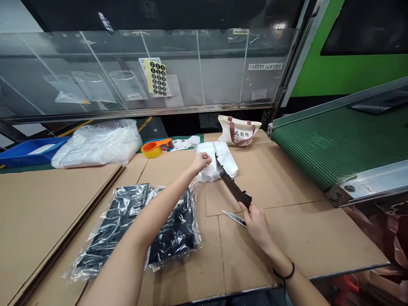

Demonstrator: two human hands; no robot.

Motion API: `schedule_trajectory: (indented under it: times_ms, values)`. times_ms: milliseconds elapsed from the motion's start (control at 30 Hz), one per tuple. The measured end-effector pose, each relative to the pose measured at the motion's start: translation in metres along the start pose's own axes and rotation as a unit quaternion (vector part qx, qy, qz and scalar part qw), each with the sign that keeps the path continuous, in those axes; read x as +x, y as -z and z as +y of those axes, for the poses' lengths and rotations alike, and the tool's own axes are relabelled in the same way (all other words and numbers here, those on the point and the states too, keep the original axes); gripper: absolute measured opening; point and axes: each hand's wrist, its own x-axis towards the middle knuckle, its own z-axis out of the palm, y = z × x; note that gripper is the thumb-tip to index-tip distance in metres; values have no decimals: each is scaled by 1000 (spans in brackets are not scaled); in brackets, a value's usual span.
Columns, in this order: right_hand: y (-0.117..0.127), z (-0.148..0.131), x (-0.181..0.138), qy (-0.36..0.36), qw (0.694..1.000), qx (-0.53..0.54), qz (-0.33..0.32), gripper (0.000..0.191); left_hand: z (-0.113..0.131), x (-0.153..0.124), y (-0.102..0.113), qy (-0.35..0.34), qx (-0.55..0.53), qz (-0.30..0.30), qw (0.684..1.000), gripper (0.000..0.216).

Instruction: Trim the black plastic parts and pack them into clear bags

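Utility knife (233, 218) shows blade only; the rest is hidden behind the right hand (256, 225). Black item (174, 229) in the clear poly bag (89, 259) is obscured by glare and the left forearm (149, 214), type unclear. Blue crate (32, 153) cut off at left edge, green conveyor belt (344, 136) at right; sticker sheet (157, 77) print too small to read.

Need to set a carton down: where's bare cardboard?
Bare cardboard lies between the white packet and the green conveyor, and on the left sheet beside the black bagged item. Crowded at the left hand, right hand and dark strip.
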Motion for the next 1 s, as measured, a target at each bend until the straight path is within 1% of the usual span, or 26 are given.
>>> schedule_trajectory:
  times_ms: [67, 133, 233, 300, 367, 433, 467, 500, 567, 633, 667, 700, 767, 833, 867, 933, 1000]
  values:
    - [0, 1, 0, 3, 1000, -6, 1, 41, 5, -1, 4, 6, -48, 25, 999, 27]
    - [1, 1, 0, 5, 1000, -9, 6, 40, 10, -5, 6, 9, -79, 37, 996, 27]
    - [9, 2, -5, 1, 1000, -7, 18, 41, 10, -19, 9, 10, -94, 30, 995, 24]
    - [19, 3, -14, -6, 1000, -3, 24, 44, 6, -33, 11, 7, -86, 21, 996, 20]
    - [32, 3, -26, -33, 998, 26, 35, 46, 2, -47, 15, -1, -68, 18, 998, 13]
    - [45, 3, -38, -84, 990, 110, 29, 43, 1, -61, 19, -17, -53, 18, 998, 9]
    - [50, 2, -43, -116, 978, 172, 9, 40, 2, -66, 22, -27, -48, 18, 998, 9]
    - [55, 1, -48, -149, 960, 238, -20, 37, 4, -72, 24, -37, -45, 16, 998, 9]
    - [59, -2, -56, -212, 908, 349, -90, 33, 10, -82, 28, -57, -42, 4, 997, 10]
    - [57, -5, -61, -272, 857, 415, -137, 32, 17, -92, 30, -76, -33, -15, 996, 14]
    - [54, -6, -62, -296, 838, 437, -140, 32, 20, -97, 31, -86, -23, -25, 996, 17]
    - [50, -7, -63, -314, 823, 456, -125, 33, 23, -103, 32, -97, -10, -36, 995, 20]
    - [39, -11, -64, -334, 803, 491, -57, 35, 29, -114, 32, -123, 27, -49, 991, 22]
    - [28, -14, -68, -339, 790, 511, 27, 36, 32, -123, 30, -149, 77, -41, 985, 18]
    - [24, -16, -70, -339, 787, 513, 56, 36, 34, -127, 28, -157, 107, -30, 981, 15]
    - [16, -18, -78, -340, 791, 503, 78, 37, 36, -131, 22, -164, 169, -3, 972, 14]
    - [12, -17, -86, -333, 814, 472, 66, 39, 38, -132, 15, -159, 229, 22, 960, 18]
